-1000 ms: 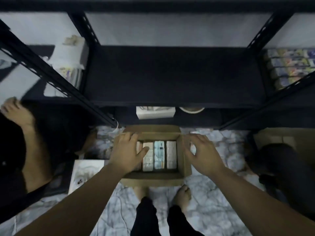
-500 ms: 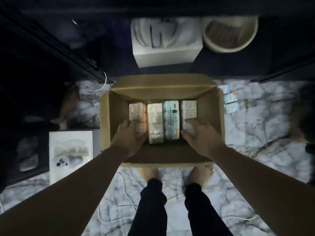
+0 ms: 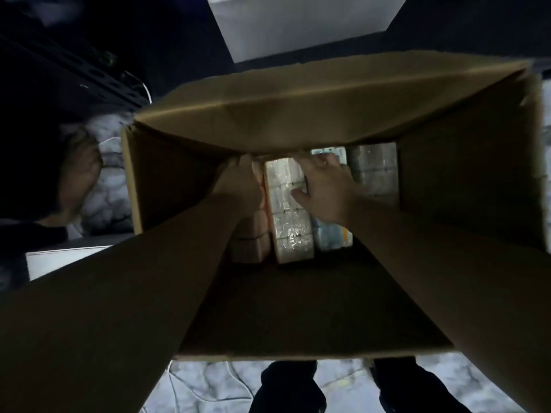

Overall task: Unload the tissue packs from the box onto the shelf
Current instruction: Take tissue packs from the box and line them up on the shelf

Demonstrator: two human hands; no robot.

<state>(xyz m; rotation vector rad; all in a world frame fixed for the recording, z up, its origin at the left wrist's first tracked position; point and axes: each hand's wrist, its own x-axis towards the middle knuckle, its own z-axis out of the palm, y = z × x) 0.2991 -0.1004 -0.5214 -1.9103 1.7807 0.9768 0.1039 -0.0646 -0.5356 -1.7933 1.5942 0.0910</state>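
Observation:
An open cardboard box [image 3: 465, 186] fills the view from above. Several tissue packs stand side by side at its bottom. A white pack wrapped in clear film [image 3: 290, 222] sits in the middle. My left hand [image 3: 241, 186] is pushed down along its left side, over a pinkish pack [image 3: 252, 242]. My right hand [image 3: 325, 189] presses on its right side, fingers reaching the far end, thumb on its top. Together the hands clasp the white pack. A blue pack [image 3: 332, 238] and a grey-white pack [image 3: 375, 171] lie further right.
The dark shelf frame [image 3: 89, 76] rises at the upper left, with a white box [image 3: 301, 22] on its low shelf beyond the carton. Another person's arm [image 3: 79, 174] is at the left. My feet [image 3: 286, 386] stand on the marble floor behind the carton.
The view has dropped much closer to the carton. Both hands went deeper in and closed from either side on the white pack.

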